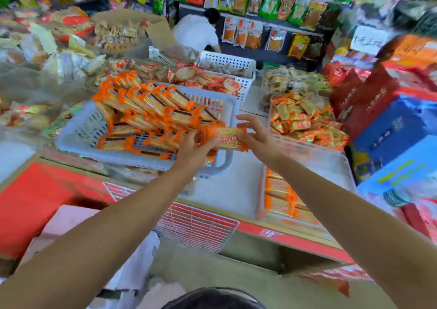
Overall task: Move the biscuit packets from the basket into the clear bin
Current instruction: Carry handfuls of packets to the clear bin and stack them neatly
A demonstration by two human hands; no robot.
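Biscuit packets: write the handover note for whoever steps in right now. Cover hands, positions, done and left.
Left hand: grips one biscuit packet above the basket's near right corner.
Right hand: open, fingers spread, touching that packet's right end.
Basket: holds a large pile of packets.
Clear bin: sits right of the basket, with a row of packets at its near end.
Done: that row is in the bin.
Left: put the held packet into the bin, then empty the basket pile.
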